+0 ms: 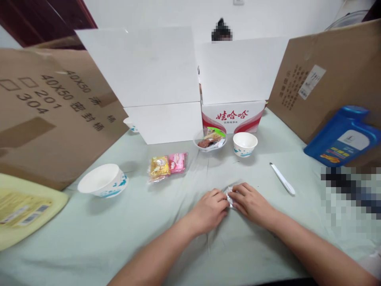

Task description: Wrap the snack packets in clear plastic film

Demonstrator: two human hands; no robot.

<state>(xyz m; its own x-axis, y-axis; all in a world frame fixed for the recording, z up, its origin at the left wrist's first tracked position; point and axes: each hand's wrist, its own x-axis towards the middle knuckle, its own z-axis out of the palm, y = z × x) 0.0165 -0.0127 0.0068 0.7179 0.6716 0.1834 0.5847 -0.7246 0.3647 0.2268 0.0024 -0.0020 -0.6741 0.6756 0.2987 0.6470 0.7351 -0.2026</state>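
Between my two hands, on the cloth, lies a small crinkled silvery wrapper, mostly covered by fingers. My left hand is closed on its left side, fingers bent and pressed to it. From the right, my right hand grips the other side with curled fingers. Whether anything is inside the wrapper I cannot tell. Beyond the hands stand a clear plastic bowl with snack packets in it and a white paper bowl. A white utility knife lies to the right.
Yellow and pink snack packs in clear plastic and a larger paper bowl are at left. A yellow jug and a blue bottle flank the table. Cardboard and white boxes wall the back; a person's head shows behind.
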